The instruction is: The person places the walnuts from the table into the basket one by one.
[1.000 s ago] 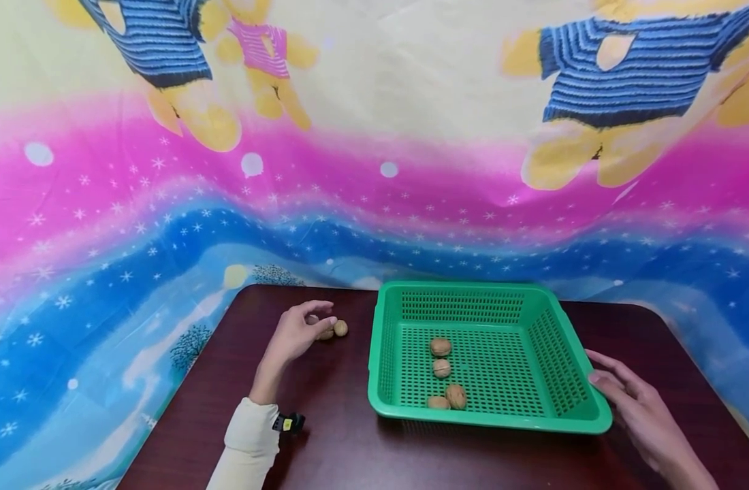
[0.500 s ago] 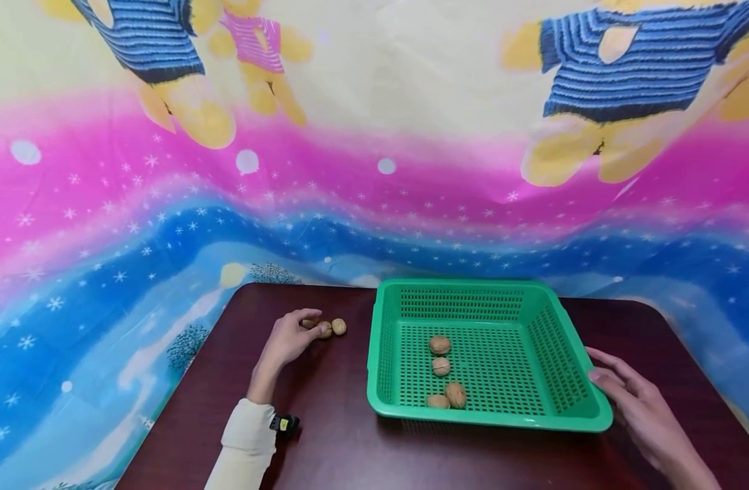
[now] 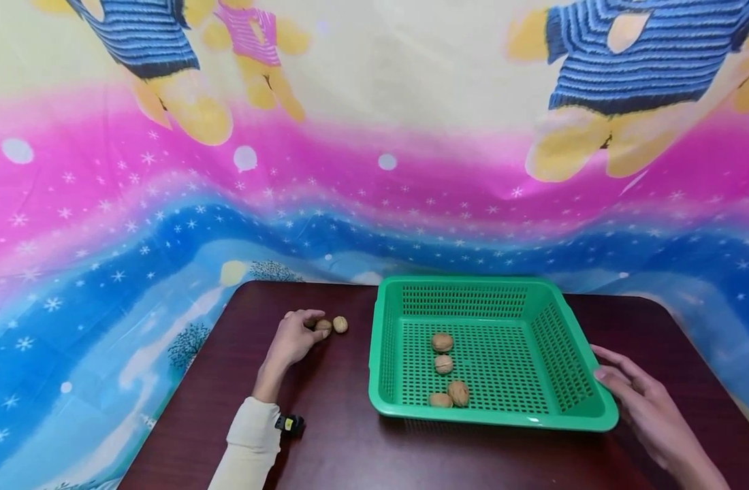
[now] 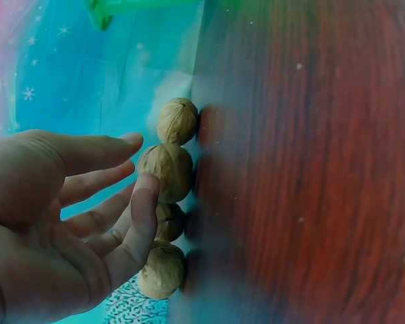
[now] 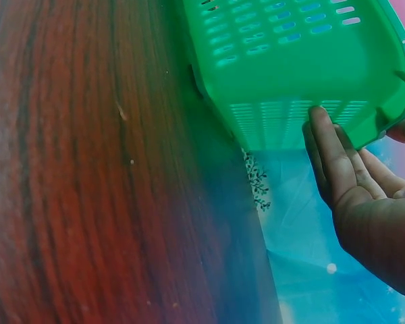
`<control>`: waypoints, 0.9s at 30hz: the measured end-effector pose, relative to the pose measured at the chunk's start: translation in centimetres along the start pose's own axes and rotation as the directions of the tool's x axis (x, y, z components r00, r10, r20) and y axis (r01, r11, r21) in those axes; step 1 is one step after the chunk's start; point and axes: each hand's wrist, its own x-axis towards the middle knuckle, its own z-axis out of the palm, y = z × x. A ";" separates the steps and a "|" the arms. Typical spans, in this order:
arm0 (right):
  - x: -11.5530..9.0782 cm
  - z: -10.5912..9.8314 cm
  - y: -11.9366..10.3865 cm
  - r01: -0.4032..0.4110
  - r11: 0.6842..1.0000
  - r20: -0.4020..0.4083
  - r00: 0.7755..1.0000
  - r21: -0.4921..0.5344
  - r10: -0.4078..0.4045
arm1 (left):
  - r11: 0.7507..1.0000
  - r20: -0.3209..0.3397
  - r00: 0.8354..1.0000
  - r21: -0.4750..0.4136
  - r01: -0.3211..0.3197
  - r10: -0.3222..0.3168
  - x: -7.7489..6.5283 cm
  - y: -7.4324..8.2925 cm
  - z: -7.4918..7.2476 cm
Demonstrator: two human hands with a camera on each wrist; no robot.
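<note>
Several walnuts stand in a row on the table; the end walnut (image 3: 340, 324) shows whole in the head view. My left hand (image 3: 293, 338) is beside the row and partly covers it there. In the left wrist view its thumb and fingers are spread, fingertips right at a middle walnut (image 4: 167, 170), with the end walnuts on either side. A green plastic basket (image 3: 493, 419) holds several more walnuts (image 3: 442, 342) in its left half. At the basket's right side, my right hand (image 3: 650, 405) holds the rim, thumb at the edge and fingers (image 5: 334, 158) along the outer wall.
The dark red wooden table (image 3: 344, 442) carries everything, with rounded far corners. Behind its far edge hangs a printed cloth (image 3: 387, 204) with bears and snowflakes. A small black device (image 3: 291, 425) is strapped at the left sleeve cuff.
My left hand has come down closer onto the row of walnuts, its fingers now hiding part of it. The right hand stays at the basket rim, and the walnuts inside keep their places.
</note>
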 end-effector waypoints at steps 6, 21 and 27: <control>0.0 0.0 -0.1 0.006 1.000 0.006 1.000 0.011 -0.006 | 1.000 -0.011 1.000 0.003 -0.006 0.006 -0.1 -0.2 0.5; -0.2 0.1 0.0 -0.048 0.998 -0.028 0.999 -0.049 0.046 | 0.998 -0.007 0.999 0.035 -0.044 0.045 -0.3 -0.2 0.6; -0.2 0.1 0.0 -0.049 0.997 -0.031 0.998 -0.058 0.048 | 0.997 -0.011 0.999 -0.061 -0.053 0.052 -0.4 0.6 0.1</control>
